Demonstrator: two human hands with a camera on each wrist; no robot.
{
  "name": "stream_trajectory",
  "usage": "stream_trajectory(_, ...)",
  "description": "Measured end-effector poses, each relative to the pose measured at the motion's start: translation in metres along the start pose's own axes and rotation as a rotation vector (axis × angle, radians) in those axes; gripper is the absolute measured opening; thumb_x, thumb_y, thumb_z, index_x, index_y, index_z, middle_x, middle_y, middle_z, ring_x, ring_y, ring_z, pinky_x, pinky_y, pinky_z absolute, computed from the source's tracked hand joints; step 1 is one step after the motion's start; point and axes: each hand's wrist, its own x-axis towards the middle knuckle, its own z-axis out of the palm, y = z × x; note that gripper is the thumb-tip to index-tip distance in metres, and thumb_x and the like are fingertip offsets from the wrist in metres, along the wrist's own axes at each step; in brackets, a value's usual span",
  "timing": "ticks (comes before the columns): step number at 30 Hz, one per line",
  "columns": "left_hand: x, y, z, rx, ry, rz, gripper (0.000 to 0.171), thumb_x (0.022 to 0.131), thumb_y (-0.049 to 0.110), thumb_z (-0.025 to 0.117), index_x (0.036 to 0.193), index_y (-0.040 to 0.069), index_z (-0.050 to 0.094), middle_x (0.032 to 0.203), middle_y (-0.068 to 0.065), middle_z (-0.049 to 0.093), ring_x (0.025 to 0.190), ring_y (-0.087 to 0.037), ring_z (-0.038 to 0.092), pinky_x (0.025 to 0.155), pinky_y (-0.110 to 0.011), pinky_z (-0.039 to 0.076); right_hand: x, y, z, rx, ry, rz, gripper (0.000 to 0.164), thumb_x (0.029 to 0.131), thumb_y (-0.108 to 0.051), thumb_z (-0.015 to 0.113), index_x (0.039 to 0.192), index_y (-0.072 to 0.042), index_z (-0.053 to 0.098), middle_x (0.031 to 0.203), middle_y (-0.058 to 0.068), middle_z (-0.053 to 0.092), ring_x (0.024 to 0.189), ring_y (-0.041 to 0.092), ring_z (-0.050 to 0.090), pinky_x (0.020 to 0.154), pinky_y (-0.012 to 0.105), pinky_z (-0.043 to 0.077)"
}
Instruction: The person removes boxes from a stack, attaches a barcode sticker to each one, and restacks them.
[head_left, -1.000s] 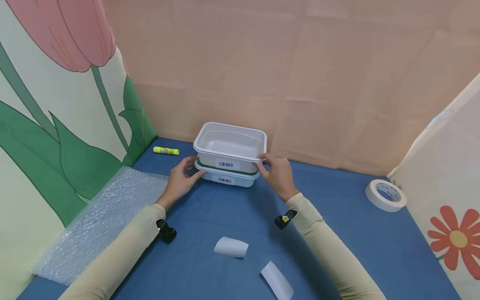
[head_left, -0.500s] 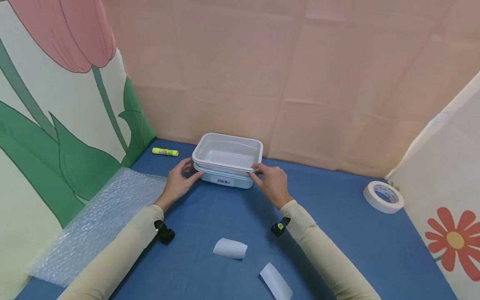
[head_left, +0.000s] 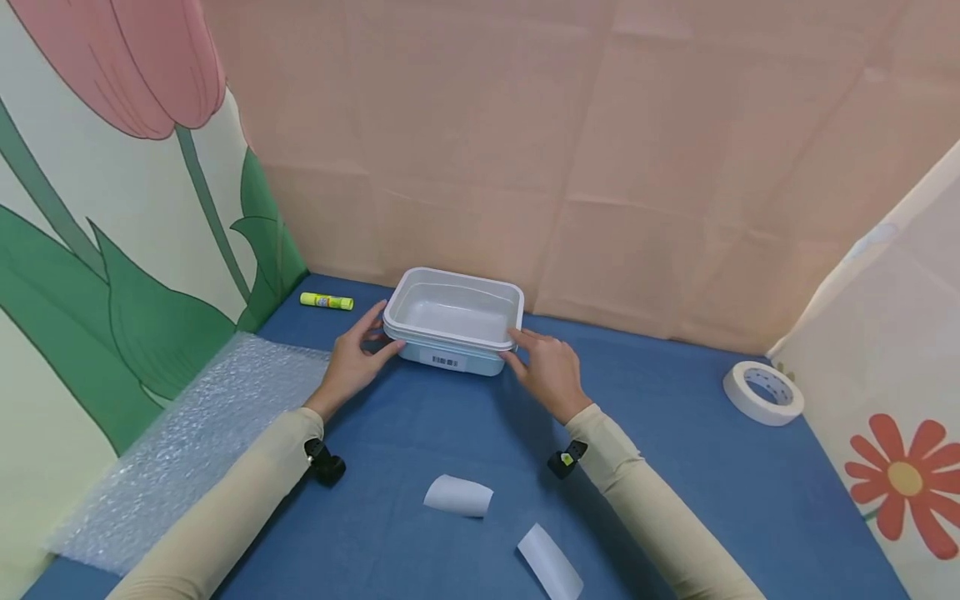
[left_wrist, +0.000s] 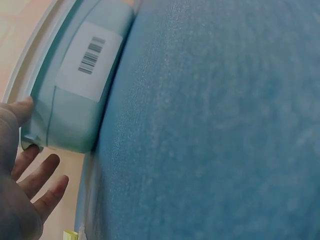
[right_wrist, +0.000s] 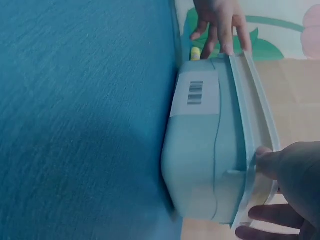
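Observation:
An empty white plastic container (head_left: 452, 313) sits nested inside a light blue container (head_left: 483, 364), with only its rim and inside showing. A barcode label (left_wrist: 90, 55) is on the blue container's front wall. My left hand (head_left: 356, 364) pinches the left front corner of the stack, thumb at the blue rim in the left wrist view, the lower fingers spread apart below it. My right hand (head_left: 552, 372) grips the right front corner, its thumb pressing against the stacked rims in the right wrist view and its fingers round the end.
A yellow-green glue stick (head_left: 326, 301) lies at the back left, near a sheet of bubble wrap (head_left: 202, 450). Two curled white paper pieces (head_left: 458, 497) are on the blue tablecloth (head_left: 420, 433) in front. A roll of white tape (head_left: 762, 408) lies at the right.
The white container has gone down into the blue one, hiding its own barcode label. My right hand has come down and slightly left with it. The left hand's fingers have shifted up along the corner.

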Motion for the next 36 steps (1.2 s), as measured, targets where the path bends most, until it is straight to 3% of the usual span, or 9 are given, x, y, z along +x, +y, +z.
stream_trajectory(6,-0.001,0.001,-0.001,0.002,0.014,0.009,0.074,0.094,0.032,0.077,0.158,0.023,0.042,0.139,-0.018,0.065,0.116,-0.038,0.069,0.085,-0.051,0.057,0.001,0.002,0.001,0.082,-0.038,-0.011,0.047,0.096,-0.032,0.074,0.136,-0.008,0.068,0.133,0.014,0.07,0.076,0.028,0.075,0.049,0.032,0.047)
stream_trajectory(10,-0.001,0.002,-0.002,0.011,0.024,0.023,0.073,0.092,0.03,0.079,0.156,0.023,0.045,0.136,-0.019,0.066,0.115,-0.039,0.07,0.087,-0.055,0.058,0.004,0.004,0.0,0.13,-0.046,-0.014,0.048,0.095,-0.027,0.075,0.136,-0.006,0.066,0.133,0.016,0.069,0.067,0.023,0.071,0.049,0.029,0.042)
stream_trajectory(16,0.003,0.002,-0.002,0.02,0.001,0.022,0.072,0.091,0.029,0.08,0.155,0.022,0.047,0.134,-0.018,0.068,0.114,-0.038,0.07,0.092,-0.057,0.057,0.005,0.009,0.001,0.159,-0.068,0.011,0.049,0.095,-0.028,0.076,0.137,-0.008,0.065,0.121,0.019,0.074,0.039,0.01,0.033,0.045,0.022,0.024)
stream_trajectory(19,0.004,0.001,-0.002,0.025,-0.016,0.025,0.073,0.092,0.03,0.08,0.155,0.022,0.046,0.133,-0.018,0.068,0.114,-0.038,0.07,0.088,-0.056,0.058,0.004,0.012,0.002,0.169,-0.078,0.015,0.05,0.095,-0.029,0.076,0.137,-0.006,0.065,0.118,0.02,0.075,0.04,0.013,0.041,0.044,0.024,0.029)
stream_trajectory(21,0.003,0.0,-0.003,0.04,-0.032,0.028,0.073,0.093,0.031,0.079,0.156,0.022,0.045,0.133,-0.018,0.068,0.113,-0.038,0.07,0.086,-0.056,0.059,0.003,0.014,0.002,0.182,-0.091,0.012,0.05,0.095,-0.029,0.076,0.138,-0.006,0.065,0.124,0.018,0.073,0.054,0.019,0.063,0.048,0.027,0.041)
stream_trajectory(23,0.003,0.0,-0.005,0.07,-0.043,0.043,0.073,0.093,0.032,0.078,0.157,0.022,0.044,0.131,-0.018,0.069,0.112,-0.037,0.07,0.085,-0.055,0.058,0.001,0.017,0.001,0.201,-0.116,0.007,0.052,0.095,-0.029,0.075,0.139,-0.006,0.064,0.132,0.015,0.07,0.084,0.025,0.076,0.064,0.034,0.057)
stream_trajectory(27,0.002,-0.001,-0.014,0.222,-0.037,0.114,0.075,0.092,0.036,0.078,0.157,0.022,0.044,0.12,-0.016,0.067,0.104,-0.034,0.067,0.082,-0.052,0.055,-0.003,0.026,-0.007,0.234,-0.175,0.002,0.061,0.095,-0.031,0.075,0.149,-0.011,0.055,0.147,0.008,0.061,0.131,0.027,0.064,0.104,0.046,0.054)
stream_trajectory(32,0.0,0.005,-0.034,0.407,0.078,0.254,0.063,0.092,0.031,0.078,0.149,0.016,0.055,0.122,-0.017,0.062,0.108,-0.035,0.061,0.086,-0.055,0.052,-0.019,0.042,-0.031,0.196,-0.214,-0.002,0.071,0.095,-0.04,0.074,0.155,-0.017,0.047,0.156,0.008,0.052,0.143,0.031,0.053,0.116,0.053,0.043)
stream_trajectory(36,-0.002,0.019,-0.047,0.441,0.171,0.385,0.042,0.098,0.016,0.069,0.139,0.009,0.064,0.128,-0.017,0.064,0.116,-0.036,0.061,0.093,-0.058,0.051,-0.036,0.059,-0.059,0.143,-0.221,-0.02,0.071,0.094,-0.043,0.074,0.154,-0.017,0.048,0.158,0.011,0.05,0.145,0.035,0.049,0.116,0.059,0.04)
